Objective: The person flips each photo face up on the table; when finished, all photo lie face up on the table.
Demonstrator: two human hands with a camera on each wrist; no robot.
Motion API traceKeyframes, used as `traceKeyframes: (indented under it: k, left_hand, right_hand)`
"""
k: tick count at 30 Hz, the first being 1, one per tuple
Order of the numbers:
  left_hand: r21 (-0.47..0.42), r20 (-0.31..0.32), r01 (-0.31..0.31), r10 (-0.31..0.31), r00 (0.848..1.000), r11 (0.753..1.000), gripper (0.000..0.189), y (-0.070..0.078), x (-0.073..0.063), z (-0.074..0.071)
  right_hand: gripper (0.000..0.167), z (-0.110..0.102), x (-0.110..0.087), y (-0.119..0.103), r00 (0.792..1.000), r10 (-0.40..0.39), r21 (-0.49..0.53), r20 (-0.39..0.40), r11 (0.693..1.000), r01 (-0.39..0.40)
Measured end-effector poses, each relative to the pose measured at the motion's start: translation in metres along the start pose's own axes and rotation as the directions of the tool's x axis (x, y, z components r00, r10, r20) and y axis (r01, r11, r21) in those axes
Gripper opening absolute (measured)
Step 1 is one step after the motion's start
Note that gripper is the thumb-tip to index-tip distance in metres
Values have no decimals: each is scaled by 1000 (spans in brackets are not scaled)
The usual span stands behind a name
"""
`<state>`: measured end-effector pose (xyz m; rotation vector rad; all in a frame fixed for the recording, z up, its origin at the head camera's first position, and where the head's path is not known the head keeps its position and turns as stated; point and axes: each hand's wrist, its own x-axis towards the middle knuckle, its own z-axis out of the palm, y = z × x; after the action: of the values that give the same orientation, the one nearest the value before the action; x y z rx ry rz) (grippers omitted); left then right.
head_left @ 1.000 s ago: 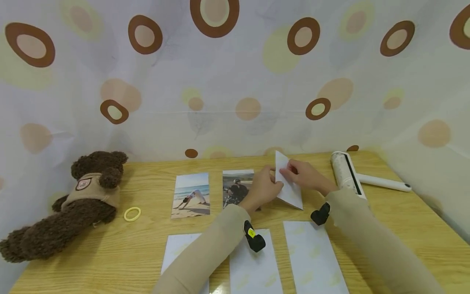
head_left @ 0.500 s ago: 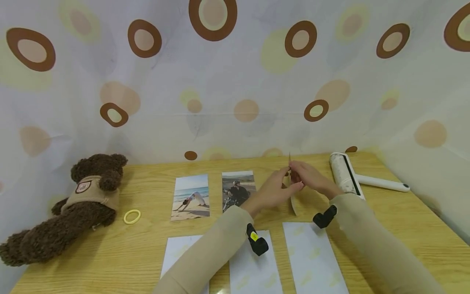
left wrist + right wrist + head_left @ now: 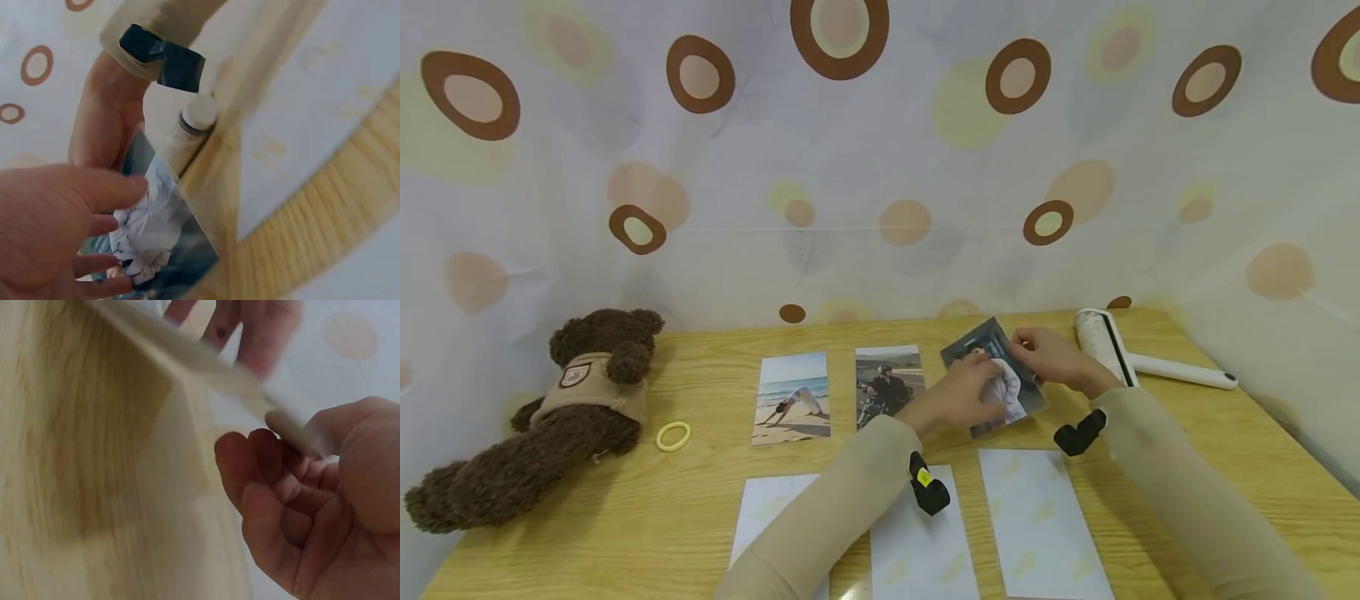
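A photo print of a figure in white is tilted above the back of the table, picture side toward me. My right hand pinches its right edge between thumb and curled fingers, plain in the right wrist view. Across the picture lies my left hand, its fingers spread and fairly straight; the left wrist view has its thumb and fingertips at the glossy face. To the left, a motorcycle photo and a beach photo lie flat, face up.
Nearer me lie three white sheets with faint yellow marks, the rightmost sheet uncovered by my arms. A lint roller lies at the right. At the left are a brown teddy bear and a yellow ring.
The photo has turned from its white back, through edge-on, to its picture side. My left hand has gone from gripping its edge to lying over its face; my right hand has shifted right.
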<state>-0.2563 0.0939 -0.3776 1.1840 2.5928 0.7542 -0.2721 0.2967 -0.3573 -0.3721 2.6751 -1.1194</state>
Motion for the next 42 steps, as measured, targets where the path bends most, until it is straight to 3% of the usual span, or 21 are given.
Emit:
traceKeyframes:
  k: [6, 11, 15, 21, 25, 27, 33, 38, 42]
  left_hand:
    - [218, -15, 169, -170, 985, 961, 38, -8, -2, 9]
    - [332, -8, 231, -242, 970, 915, 47, -10, 0, 11]
    - [365, 14, 269, -294, 956, 891, 63, -10, 3, 12]
    - [376, -16, 308, -326, 945, 874, 62, -12, 8, 15]
    - [374, -35, 314, -325, 945, 873, 61, -12, 10, 16]
    - [374, -34, 314, -326, 945, 873, 60, -13, 9, 16]
    - [336, 13, 257, -277, 961, 906, 55, -14, -4, 13]
    - [348, 11, 139, -152, 988, 927, 48, -13, -28, 1]
    - [307, -6, 82, -84, 996, 948, 44, -20, -65, -16]
  right_hand:
    - [22, 7, 5, 25, 997, 11, -185, -73, 982, -25]
    - [24, 14, 10, 28, 991, -14, -375, -136, 926, -38]
    - [31, 18, 11, 25, 987, 32, -410, -155, 907, -94]
    - [42, 20, 12, 26, 981, 120, -392, -152, 904, -171]
    - [18, 21, 17, 26, 967, 160, -409, -198, 883, -229]
    - [16, 23, 20, 24, 962, 170, -410, -215, 878, -246]
    - [14, 34, 11, 14, 976, 95, -383, -196, 909, -165]
    - [19, 45, -4, -3, 982, -47, -374, -185, 927, -26]
    - [17, 58, -13, -22, 982, -142, -321, -126, 942, 95]
